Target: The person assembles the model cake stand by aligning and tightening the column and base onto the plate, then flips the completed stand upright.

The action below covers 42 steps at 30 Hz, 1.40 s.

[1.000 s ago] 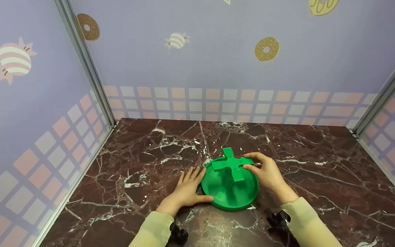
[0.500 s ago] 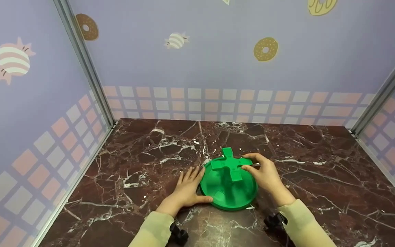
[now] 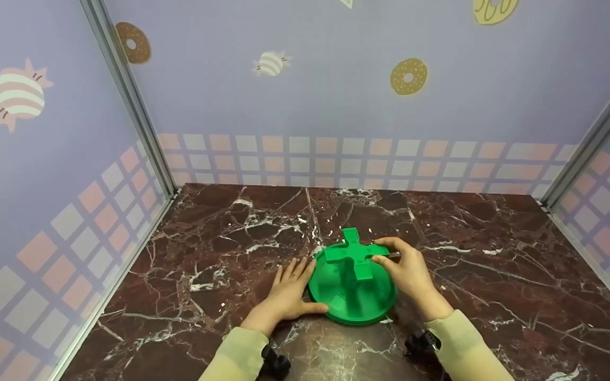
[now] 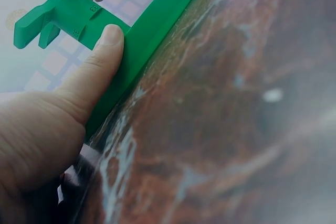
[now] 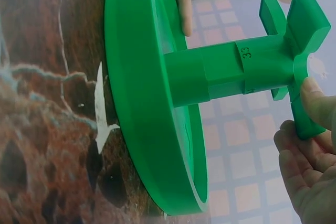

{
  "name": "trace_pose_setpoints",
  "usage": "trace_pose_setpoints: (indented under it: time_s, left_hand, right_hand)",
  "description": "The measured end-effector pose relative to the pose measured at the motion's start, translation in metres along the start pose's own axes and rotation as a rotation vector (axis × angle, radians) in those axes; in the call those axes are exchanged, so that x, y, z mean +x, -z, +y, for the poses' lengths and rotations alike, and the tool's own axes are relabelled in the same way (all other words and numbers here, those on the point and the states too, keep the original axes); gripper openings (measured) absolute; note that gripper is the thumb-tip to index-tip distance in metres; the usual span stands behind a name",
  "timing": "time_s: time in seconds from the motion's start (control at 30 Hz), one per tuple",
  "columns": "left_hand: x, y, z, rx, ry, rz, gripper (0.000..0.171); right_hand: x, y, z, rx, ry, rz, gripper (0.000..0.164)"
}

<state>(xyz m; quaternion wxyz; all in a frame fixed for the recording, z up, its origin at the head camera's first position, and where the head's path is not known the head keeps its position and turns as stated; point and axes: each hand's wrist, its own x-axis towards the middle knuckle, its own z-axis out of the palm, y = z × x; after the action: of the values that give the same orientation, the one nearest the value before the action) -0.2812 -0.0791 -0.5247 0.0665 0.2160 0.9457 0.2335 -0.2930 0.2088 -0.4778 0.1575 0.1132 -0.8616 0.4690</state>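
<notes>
A green plastic piece with a cross-shaped top [image 3: 357, 253] stands upright on a short column [image 5: 226, 72] in the middle of a round green base [image 3: 360, 307]. Small numerals, among them 33, mark the column in the right wrist view. My right hand [image 3: 410, 267] pinches one arm of the cross between thumb and fingers. Along the base's left side lies my left hand [image 3: 286, 296], fingers straight and spread, its thumb [image 4: 102, 59] touching the rim. The base sits flat on the tabletop.
Dark red marble-patterned tabletop [image 3: 231, 233] with small white specks surrounds the base. Purple printed panels [image 3: 326, 106] enclose the back and both sides, joined by metal posts [image 3: 130, 100]. Black wrist cameras [image 3: 276, 362] sit under both sleeves.
The right forearm has shifted slightly to the left while its grip on the cross stays. The left hand and base look unchanged apart from a slight drift of the head view.
</notes>
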Motion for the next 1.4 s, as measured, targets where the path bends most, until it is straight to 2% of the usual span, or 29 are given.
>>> trace_pose_setpoints:
  time_s: [0.27,0.67,0.93,1.03,1.2,1.3,1.4]
  left_hand:
    - [0.000,-0.001,0.000,0.005,0.003,0.000,0.114]
    - [0.000,0.000,-0.002,-0.019,-0.004,0.003,0.115]
    - [-0.001,0.001,-0.003,-0.036,-0.015,-0.001,0.115]
    - [-0.001,0.001,-0.003,-0.044,-0.010,-0.001,0.115]
    - [-0.001,0.001,-0.004,-0.046,-0.010,0.004,0.115]
    - [0.000,0.001,-0.004,-0.040,-0.016,0.010,0.115]
    - [-0.001,0.001,-0.004,-0.033,-0.020,0.013,0.115]
  right_hand:
    - [-0.002,-0.002,-0.001,-0.005,0.021,0.028,0.036]
    - [-0.006,-0.001,0.003,0.021,0.036,0.021,0.039]
    - [-0.016,0.005,0.015,0.075,0.066,-0.033,0.071]
    - [-0.019,0.014,0.020,0.058,0.028,-0.089,0.077]
    - [-0.023,0.028,0.026,-0.046,-0.057,-0.294,0.097]
    - [-0.024,0.031,0.029,-0.104,-0.042,-0.387,0.110]
    - [-0.026,0.031,0.033,-0.150,-0.004,-0.439,0.119]
